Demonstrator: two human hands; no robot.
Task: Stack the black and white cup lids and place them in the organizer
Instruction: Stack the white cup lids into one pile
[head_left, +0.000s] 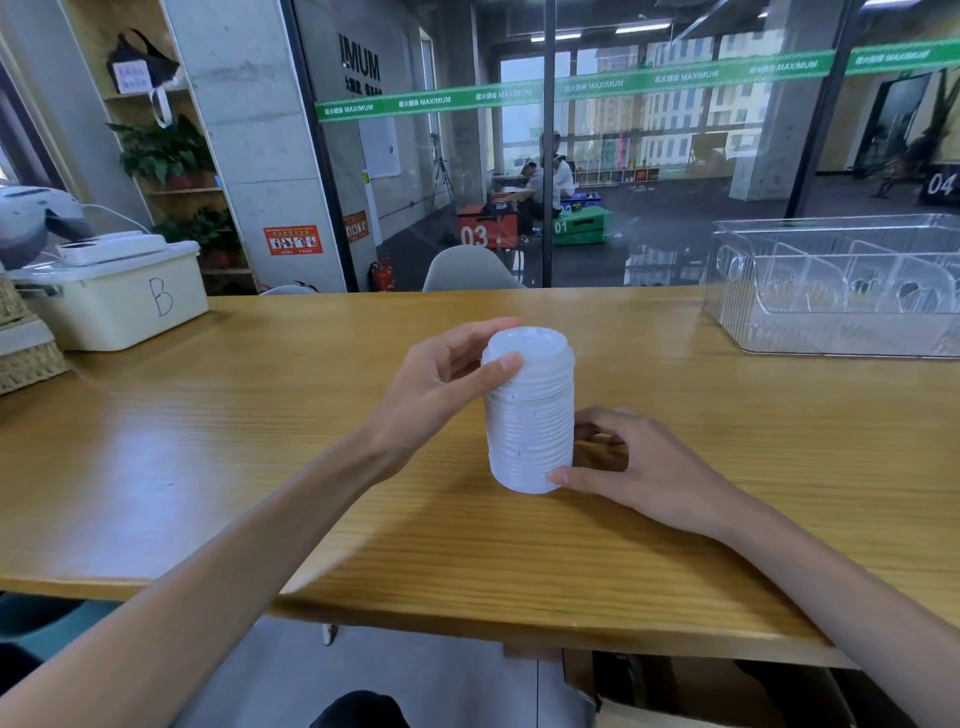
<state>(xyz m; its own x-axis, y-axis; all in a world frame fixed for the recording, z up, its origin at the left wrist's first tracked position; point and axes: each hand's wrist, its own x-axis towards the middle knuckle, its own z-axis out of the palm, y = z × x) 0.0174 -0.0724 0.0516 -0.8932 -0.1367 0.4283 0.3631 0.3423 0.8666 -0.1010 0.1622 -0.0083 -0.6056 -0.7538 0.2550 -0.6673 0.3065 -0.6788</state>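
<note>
At the middle of the counter (260, 441), a tall stack of white lids (530, 410) is held upright between two hands. The top of the stack is gripped by the left hand (436, 384), thumb on the near side and fingers curled round the back. The base is pinched by the right hand (639, 467), thumb tip against the lowest lids and fingers curled behind. The white lids are judged to be already gathered into one stack, which stands on the wood. No black lids can be seen anywhere, so that part of the work cannot be judged. The clear organizer (836, 291) stands well apart at the far right of the counter; its compartments appear to hold nothing yet, so the placing is still left to be done.
</note>
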